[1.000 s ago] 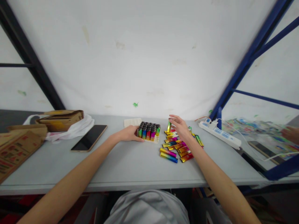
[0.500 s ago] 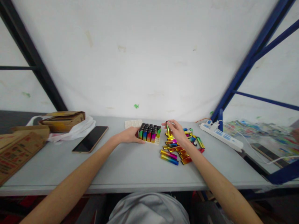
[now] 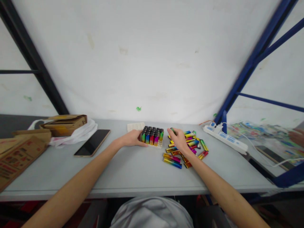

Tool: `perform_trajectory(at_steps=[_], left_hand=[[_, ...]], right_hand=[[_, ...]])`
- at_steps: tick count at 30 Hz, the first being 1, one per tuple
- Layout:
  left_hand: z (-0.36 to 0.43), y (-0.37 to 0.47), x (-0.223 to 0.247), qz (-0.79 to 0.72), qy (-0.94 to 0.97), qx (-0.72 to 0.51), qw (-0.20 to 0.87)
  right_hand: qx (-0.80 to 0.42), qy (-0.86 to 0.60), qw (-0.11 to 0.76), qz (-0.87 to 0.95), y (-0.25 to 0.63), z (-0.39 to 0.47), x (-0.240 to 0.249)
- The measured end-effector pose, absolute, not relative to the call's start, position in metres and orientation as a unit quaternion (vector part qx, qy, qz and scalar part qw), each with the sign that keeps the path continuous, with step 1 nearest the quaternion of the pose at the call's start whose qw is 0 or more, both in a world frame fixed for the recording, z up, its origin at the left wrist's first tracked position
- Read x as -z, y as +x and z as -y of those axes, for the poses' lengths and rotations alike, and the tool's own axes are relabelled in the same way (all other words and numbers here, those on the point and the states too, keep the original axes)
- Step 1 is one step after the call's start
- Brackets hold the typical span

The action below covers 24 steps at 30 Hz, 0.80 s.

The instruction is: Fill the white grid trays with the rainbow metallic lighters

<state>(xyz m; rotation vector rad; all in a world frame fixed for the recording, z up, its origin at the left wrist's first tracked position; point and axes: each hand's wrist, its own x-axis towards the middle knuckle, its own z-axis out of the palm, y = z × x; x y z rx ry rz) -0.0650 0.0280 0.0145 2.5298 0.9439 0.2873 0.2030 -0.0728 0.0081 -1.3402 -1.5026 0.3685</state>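
Rows of shiny rainbow lighters point(image 3: 151, 139) with black tops stand upright, packed in a white tray point(image 3: 159, 146) in the middle of the table. My left hand point(image 3: 133, 138) grips this block from its left side, thumb at the front and the other fingers partly hidden behind it. Just right of the tray, my right hand point(image 3: 178, 139) is closed around a single lighter point(image 3: 172, 129), of which only the dark end shows. Under and beside that hand lies a loose pile of metallic lighters point(image 3: 193, 143). Two lighters point(image 3: 172, 160) lie at the pile's front left.
Behind my left hand lies another white tray point(image 3: 135, 126). To the left are a dark phone or tablet point(image 3: 92, 143), a white plastic bag point(image 3: 89, 128) and cardboard boxes point(image 3: 64, 126). A power strip point(image 3: 225, 138) lies to the right, by a blue frame post point(image 3: 247, 72). Another person's hand point(image 3: 296, 136) shows at the far right.
My right hand has turned and lowered slightly, so the lighter in it, upright and visible before, is now mostly hidden. My left hand stays on the tray. Another person's hand at far right has moved left.
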Motion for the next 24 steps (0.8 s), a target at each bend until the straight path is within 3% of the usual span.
perform_trajectory(at_steps=[10,18,24], left_hand=[[-0.026,-0.065,-0.016,-0.324,0.908,-0.117,0.238],[-0.027,-0.065,-0.016,-0.34,0.907,-0.103,0.226],[-0.027,-0.065,-0.016,-0.339,0.908,-0.101,0.222]], right_hand=[[-0.082,-0.589,0.502,0.628,0.199,0.077,-0.012],[-0.026,-0.559,0.408,0.721,0.2,0.087,-0.022],[-0.03,-0.576,0.416,0.703,0.2,0.086,-0.019]])
